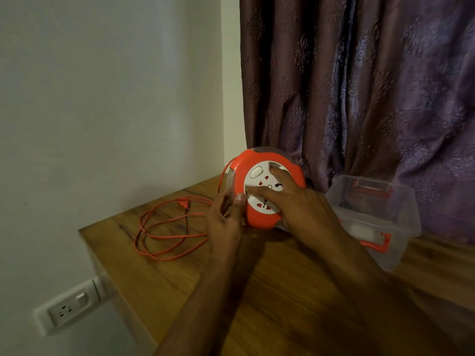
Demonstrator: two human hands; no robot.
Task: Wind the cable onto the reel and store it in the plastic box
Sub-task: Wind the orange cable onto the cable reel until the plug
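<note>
An orange cable reel (241,165) with a white socket face stands tilted on its edge on the wooden table (282,291), its face toward me. My left hand (226,217) grips the reel's left rim, thumb on the front. My right hand (290,199) lies over the white face, fingers spread on its centre dial. The orange cable (167,227) runs from the reel's left side and lies in loose loops on the table to the left, its plug (183,201) among them. A clear plastic box (377,217) with orange latches stands open to the right of the reel.
A purple patterned curtain (359,86) hangs behind the reel and box. A white wall (102,98) runs along the table's left edge, with a wall socket (72,307) low beside the table.
</note>
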